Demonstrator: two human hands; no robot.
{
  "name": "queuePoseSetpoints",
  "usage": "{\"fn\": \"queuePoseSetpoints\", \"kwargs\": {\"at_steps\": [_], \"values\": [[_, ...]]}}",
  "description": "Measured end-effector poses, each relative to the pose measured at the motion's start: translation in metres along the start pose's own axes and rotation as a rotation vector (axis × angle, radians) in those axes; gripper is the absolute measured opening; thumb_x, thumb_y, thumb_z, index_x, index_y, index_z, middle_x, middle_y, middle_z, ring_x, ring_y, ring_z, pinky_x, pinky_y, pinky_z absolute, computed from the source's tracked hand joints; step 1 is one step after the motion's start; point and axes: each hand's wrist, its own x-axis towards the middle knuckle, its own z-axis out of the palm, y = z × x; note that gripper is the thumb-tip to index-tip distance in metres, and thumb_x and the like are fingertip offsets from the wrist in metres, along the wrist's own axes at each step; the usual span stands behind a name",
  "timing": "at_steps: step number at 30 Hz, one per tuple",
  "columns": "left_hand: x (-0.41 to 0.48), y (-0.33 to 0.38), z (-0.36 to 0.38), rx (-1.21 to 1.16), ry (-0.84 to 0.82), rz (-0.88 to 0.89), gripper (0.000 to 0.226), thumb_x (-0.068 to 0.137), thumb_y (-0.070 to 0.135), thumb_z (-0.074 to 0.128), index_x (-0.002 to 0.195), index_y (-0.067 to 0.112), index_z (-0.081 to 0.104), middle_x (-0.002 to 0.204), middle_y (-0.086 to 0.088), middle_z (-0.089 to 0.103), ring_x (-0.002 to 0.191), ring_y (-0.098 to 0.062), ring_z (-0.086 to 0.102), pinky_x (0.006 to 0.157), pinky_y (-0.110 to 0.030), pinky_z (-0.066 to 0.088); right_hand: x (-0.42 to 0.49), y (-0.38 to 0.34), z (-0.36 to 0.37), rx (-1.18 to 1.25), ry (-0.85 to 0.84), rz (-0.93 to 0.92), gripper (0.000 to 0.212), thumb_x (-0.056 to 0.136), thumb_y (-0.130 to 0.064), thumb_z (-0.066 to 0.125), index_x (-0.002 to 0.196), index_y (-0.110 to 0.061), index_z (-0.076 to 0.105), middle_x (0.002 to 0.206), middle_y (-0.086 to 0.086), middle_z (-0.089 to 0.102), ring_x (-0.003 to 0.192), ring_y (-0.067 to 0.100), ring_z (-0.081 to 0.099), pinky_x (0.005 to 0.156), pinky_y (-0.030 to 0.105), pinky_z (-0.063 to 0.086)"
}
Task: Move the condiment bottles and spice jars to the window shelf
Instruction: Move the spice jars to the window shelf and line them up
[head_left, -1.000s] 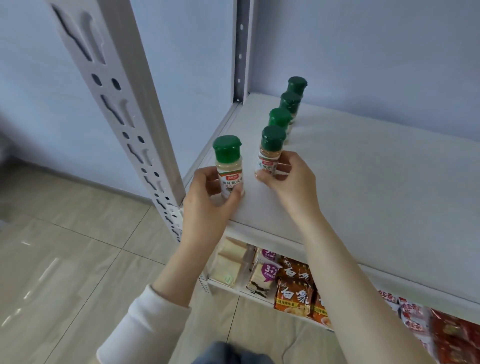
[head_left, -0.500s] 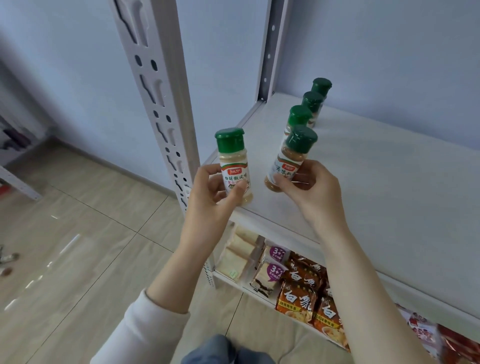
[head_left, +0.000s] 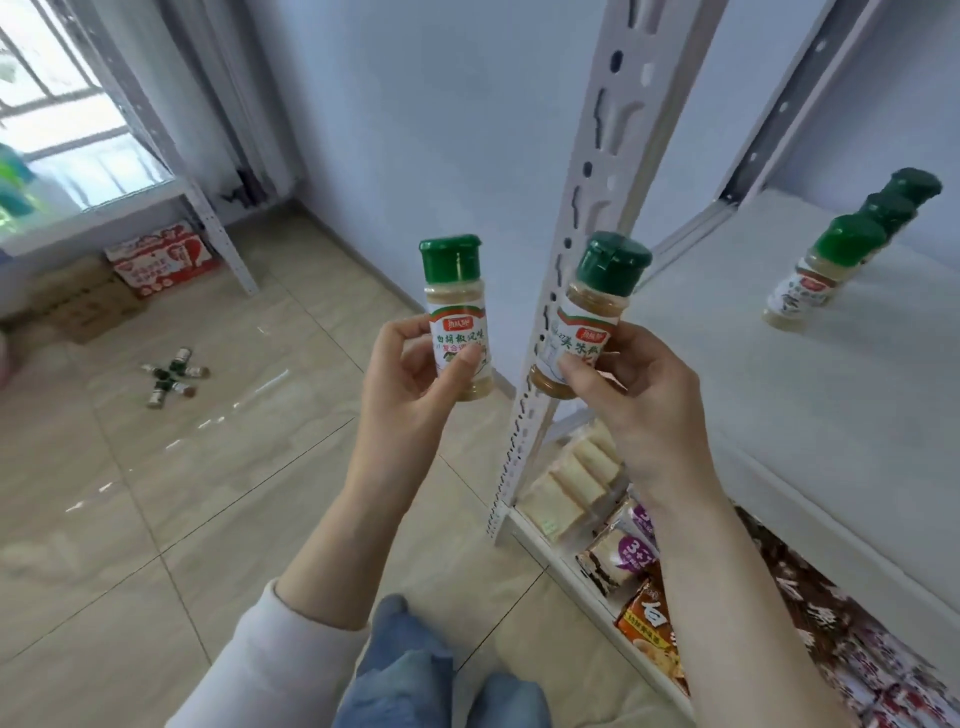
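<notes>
My left hand (head_left: 410, 384) grips a green-capped spice jar of pale powder (head_left: 456, 312), held upright over the floor. A second green-capped jar of brown powder (head_left: 587, 317) is gripped by my right hand (head_left: 634, 410) and tilts slightly right, in front of the rack's white post (head_left: 582, 218). Three more green-capped jars (head_left: 826, 270) stand in a row on the white shelf board (head_left: 805, 395) at the right. The window shelf (head_left: 88, 228) is far off at the upper left, below a bright window.
Several small jars (head_left: 174, 376) lie in a cluster on the tiled floor at the left. A red-and-white carton (head_left: 161, 257) and brown boxes sit under the window shelf. Snack packets (head_left: 618, 551) fill the rack's lower level. My knees (head_left: 431, 670) show at the bottom.
Both jars have been lifted off the white shelf and carried left, past the post. My view has swung left, bringing the window and the jars on the floor into sight.
</notes>
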Motion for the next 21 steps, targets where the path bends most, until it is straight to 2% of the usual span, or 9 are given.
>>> {"fn": "queuePoseSetpoints", "kwargs": {"at_steps": [2,6,9,12,18,21], "values": [[0.006,0.003,-0.028,0.006,0.049,0.001,0.032,0.074,0.027,0.061,0.101,0.012,0.05,0.091,-0.007,0.07,0.081,-0.015,0.067,0.065,-0.019,0.052,0.009,0.001,0.035,0.008,-0.055,0.01,0.022,0.075,-0.015,0.073,0.087,-0.03,0.064,0.085,-0.011,0.071,0.082,0.001,0.067,0.071,0.012,0.05],[0.027,0.008,-0.098,-0.012,0.149,0.009,0.025,0.082,0.013,0.06,0.104,0.007,0.05,0.09,-0.009,0.069,0.077,-0.014,0.067,0.063,-0.019,0.052,0.031,0.001,0.118,0.015,-0.172,0.023,0.022,0.073,-0.023,0.072,0.093,-0.029,0.064,0.092,-0.01,0.071,0.088,0.005,0.068,0.079,0.017,0.052],[0.046,0.012,-0.161,-0.006,0.216,0.005,0.03,0.081,0.016,0.061,0.107,0.006,0.05,0.092,-0.007,0.069,0.078,-0.012,0.067,0.065,-0.02,0.054,0.047,0.004,0.191,0.027,-0.248,0.042,0.024,0.073,-0.029,0.072,0.096,-0.029,0.066,0.096,-0.002,0.073,0.093,0.018,0.069,0.086,0.029,0.053],[0.066,0.017,-0.225,-0.015,0.307,0.011,0.034,0.078,0.021,0.062,0.107,0.008,0.05,0.092,-0.007,0.07,0.079,-0.012,0.068,0.066,-0.02,0.054,0.059,0.007,0.267,0.044,-0.366,0.05,0.023,0.07,-0.035,0.07,0.093,-0.03,0.069,0.092,-0.002,0.074,0.088,0.017,0.07,0.084,0.031,0.053],[0.098,0.015,-0.334,-0.002,0.458,-0.026,0.042,0.069,0.028,0.065,0.103,0.007,0.053,0.092,-0.008,0.07,0.077,-0.011,0.068,0.065,-0.02,0.053,0.08,0.029,0.389,0.08,-0.482,0.144,0.019,0.079,-0.016,0.069,0.097,-0.023,0.068,0.094,-0.001,0.074,0.092,0.021,0.069,0.087,0.038,0.054],[0.119,0.006,-0.375,-0.004,0.545,-0.051,0.044,0.066,0.03,0.067,0.102,0.008,0.056,0.091,-0.004,0.069,0.078,-0.008,0.067,0.064,-0.018,0.052,0.097,0.039,0.432,0.088,-0.539,0.211,0.021,0.079,-0.013,0.068,0.098,-0.02,0.069,0.092,0.0,0.074,0.088,0.019,0.07,0.087,0.036,0.054]]}}
